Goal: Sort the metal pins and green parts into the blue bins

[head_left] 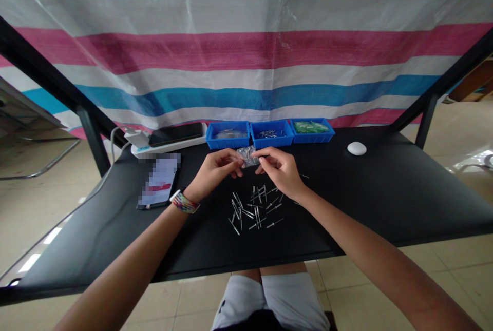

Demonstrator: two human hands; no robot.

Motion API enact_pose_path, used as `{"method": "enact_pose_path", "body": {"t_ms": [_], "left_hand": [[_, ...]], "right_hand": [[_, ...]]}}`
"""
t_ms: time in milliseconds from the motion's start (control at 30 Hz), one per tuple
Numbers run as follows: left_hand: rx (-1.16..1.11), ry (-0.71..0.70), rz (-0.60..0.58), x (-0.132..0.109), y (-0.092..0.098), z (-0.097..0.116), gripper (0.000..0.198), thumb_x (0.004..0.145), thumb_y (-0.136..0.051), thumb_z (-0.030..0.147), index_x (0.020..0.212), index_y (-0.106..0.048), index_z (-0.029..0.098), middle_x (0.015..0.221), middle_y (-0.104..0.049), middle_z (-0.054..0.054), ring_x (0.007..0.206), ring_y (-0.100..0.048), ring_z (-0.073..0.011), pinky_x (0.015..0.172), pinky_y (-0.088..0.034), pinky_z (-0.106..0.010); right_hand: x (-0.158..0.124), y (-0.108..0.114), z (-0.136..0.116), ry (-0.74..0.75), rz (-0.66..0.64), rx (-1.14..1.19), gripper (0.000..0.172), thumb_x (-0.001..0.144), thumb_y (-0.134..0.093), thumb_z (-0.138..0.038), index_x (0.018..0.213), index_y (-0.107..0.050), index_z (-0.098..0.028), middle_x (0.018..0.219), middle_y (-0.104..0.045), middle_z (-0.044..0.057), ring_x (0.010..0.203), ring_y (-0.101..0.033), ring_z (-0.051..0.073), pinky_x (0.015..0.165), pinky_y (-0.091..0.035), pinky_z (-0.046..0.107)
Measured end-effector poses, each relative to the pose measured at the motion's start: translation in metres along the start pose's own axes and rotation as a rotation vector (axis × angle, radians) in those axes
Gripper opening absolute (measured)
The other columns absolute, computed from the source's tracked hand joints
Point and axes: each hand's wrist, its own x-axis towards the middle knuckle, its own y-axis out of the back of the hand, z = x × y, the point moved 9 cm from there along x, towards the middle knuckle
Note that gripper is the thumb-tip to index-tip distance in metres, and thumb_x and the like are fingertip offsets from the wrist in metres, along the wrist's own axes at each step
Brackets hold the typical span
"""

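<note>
Both my hands are raised over the black table (365, 202), pinching a small clear plastic bag (248, 156) between them. My left hand (215, 169), with a colourful bracelet on its wrist, grips the bag's left side with closed fingers. My right hand (279, 167) pinches the bag's right edge. Below the hands, several small metal pins (254, 210) lie scattered on the table.
Three blue trays (269, 133) stand in a row at the table's back edge, the right one holding green parts. A phone (159, 187) lies at the left, a power strip with another phone (175, 135) behind it. A white round object (356, 148) sits at the right. A striped tarp hangs behind.
</note>
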Motion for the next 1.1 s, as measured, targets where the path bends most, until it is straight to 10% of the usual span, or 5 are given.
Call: {"method": "enact_pose_path", "body": {"t_ms": [1100], "left_hand": [[0.072,0.003,0.142,0.003,0.017,-0.011,0.03,0.092,-0.063,0.045,0.087,-0.067,0.016,0.072,-0.066,-0.002,0.062,-0.065,-0.0145,0.059,-0.05,-0.025]], "right_hand": [[0.033,0.001,0.013,-0.08,0.102,0.146,0.02,0.086,-0.066,-0.032,0.101,-0.075,-0.022,0.107,-0.079,0.004,0.063,-0.071,0.014,0.06,-0.059,0.028]]}}
